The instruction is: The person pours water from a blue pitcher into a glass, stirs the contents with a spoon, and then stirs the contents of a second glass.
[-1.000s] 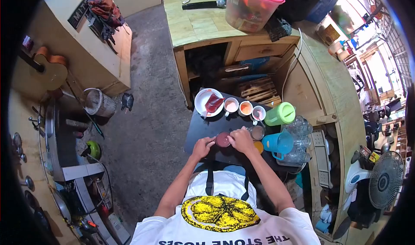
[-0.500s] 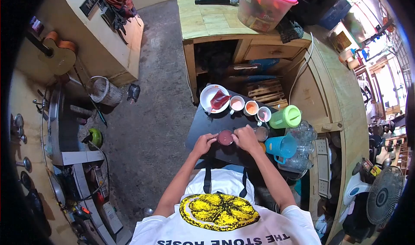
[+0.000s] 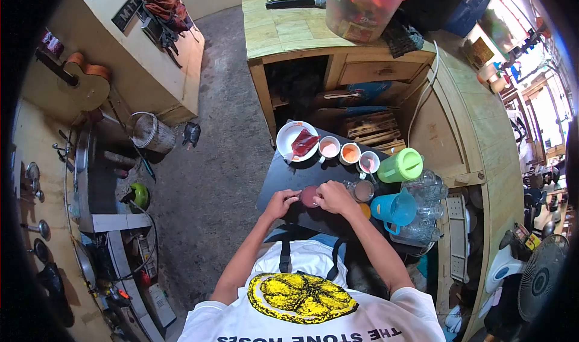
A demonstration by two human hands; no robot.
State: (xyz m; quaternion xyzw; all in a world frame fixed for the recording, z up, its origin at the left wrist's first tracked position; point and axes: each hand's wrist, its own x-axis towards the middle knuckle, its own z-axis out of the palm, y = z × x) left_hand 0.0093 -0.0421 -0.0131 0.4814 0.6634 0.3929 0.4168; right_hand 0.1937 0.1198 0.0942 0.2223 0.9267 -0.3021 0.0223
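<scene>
A round cup (image 3: 309, 196) with a dusky pink top stands at the front of the dark table (image 3: 274, 185). My left hand (image 3: 282, 203) is closed at its left side, fingertips against it. My right hand (image 3: 333, 197) is bent over its right rim with fingers closed together; what they pinch is hidden beneath them. Just right of that hand is a glass (image 3: 363, 190) with brownish contents. Behind stand a white bowl (image 3: 283, 142) with a red packet (image 3: 304, 143), a mug of pale pink (image 3: 329, 147), a mug of orange (image 3: 350, 153) and a mug with a spoon (image 3: 368, 161).
A green lidded pitcher (image 3: 401, 165), a blue jug (image 3: 393, 209) and several clear glasses (image 3: 425, 212) crowd the table's right side. Beyond it is a wooden counter (image 3: 277, 31) with a pink-lidded tub (image 3: 365, 10). A fan (image 3: 543, 275) stands at far right.
My right hand has shifted left, from the cup's side to over its rim, covering part of the top. My left hand stays at the cup. The whole view has shifted slightly.
</scene>
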